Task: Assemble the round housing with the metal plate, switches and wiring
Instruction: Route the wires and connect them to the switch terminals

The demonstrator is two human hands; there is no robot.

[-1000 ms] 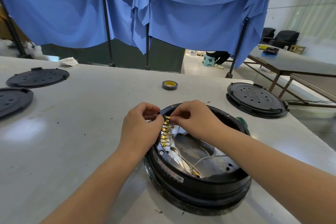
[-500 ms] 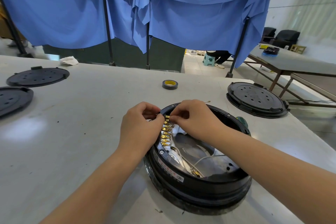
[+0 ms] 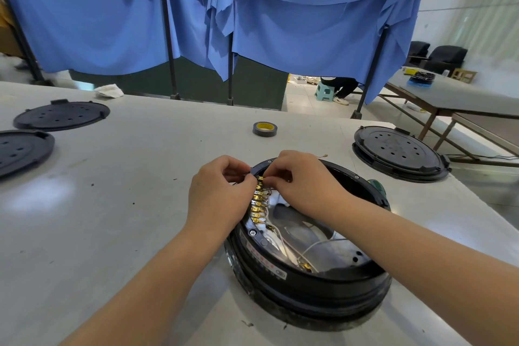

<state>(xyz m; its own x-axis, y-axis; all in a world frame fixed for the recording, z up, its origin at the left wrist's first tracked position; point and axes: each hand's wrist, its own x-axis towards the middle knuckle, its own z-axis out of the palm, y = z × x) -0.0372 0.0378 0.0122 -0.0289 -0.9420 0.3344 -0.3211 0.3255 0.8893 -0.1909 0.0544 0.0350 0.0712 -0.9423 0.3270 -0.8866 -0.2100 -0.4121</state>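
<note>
The round black housing (image 3: 306, 286) sits open on the white table in front of me. Inside lies a shiny metal plate (image 3: 306, 233) with white wires (image 3: 317, 247) running across it. A strip of gold terminals (image 3: 258, 205) hangs down the housing's far left inner rim. My left hand (image 3: 222, 199) and my right hand (image 3: 303, 182) meet at the top of that strip, fingers curled, both pinching its upper end. What lies under the fingertips is hidden.
A roll of grey tape (image 3: 264, 128) lies beyond the housing. Black round lids lie at the right (image 3: 398, 153) and far left (image 3: 60, 115), (image 3: 22, 150). A white rag (image 3: 109, 90) sits at the table's back edge. Blue curtains hang behind; another table stands right.
</note>
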